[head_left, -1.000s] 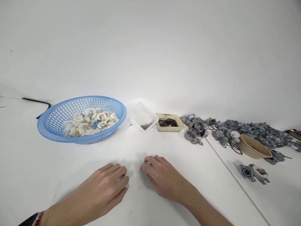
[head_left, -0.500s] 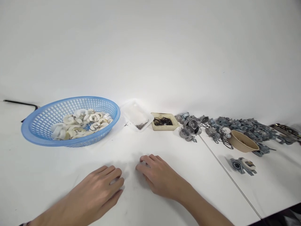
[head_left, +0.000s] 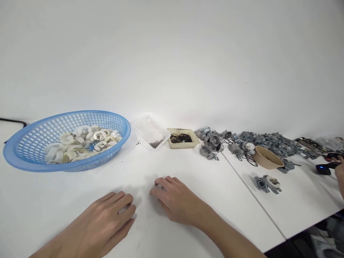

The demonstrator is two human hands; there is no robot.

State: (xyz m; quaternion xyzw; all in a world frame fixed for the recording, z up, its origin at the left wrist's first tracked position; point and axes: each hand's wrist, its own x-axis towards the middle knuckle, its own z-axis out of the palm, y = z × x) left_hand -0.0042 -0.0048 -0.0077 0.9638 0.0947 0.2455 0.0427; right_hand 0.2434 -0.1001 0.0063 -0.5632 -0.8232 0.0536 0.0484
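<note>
My left hand (head_left: pixel 100 219) rests palm down on the white table (head_left: pixel 150 236), its fingers loosely bent and apart, with nothing seen in it. To its right, across a small gap, my right hand (head_left: pixel 176 200) also lies on the tabletop. Its fingers are slightly curled and apart, and no object shows in them; the undersides of both hands are hidden. Beyond my left hand stands a blue plastic basket (head_left: pixel 67 167) with several white C-shaped parts (head_left: pixel 100 135). Ahead of my right hand are a white tray (head_left: pixel 142 125) with thin metal pins and a cream tray (head_left: pixel 185 145) of black rings.
Grey metal housings (head_left: pixel 211 145) lie right of the trays, with a larger pile (head_left: pixel 271 141) farther off. A tan bowl (head_left: pixel 268 163) and an assembled grey part (head_left: pixel 266 183) sit past the table seam. At the right edge, a co-worker's hand (head_left: pixel 340 175) holds a dark tool (head_left: pixel 326 167) with a blue light.
The view has turned slightly right, so the basket and trays appear farther left. A co-worker's hand with the dark tool has come into view. My hands keep nearly the same pose.
</note>
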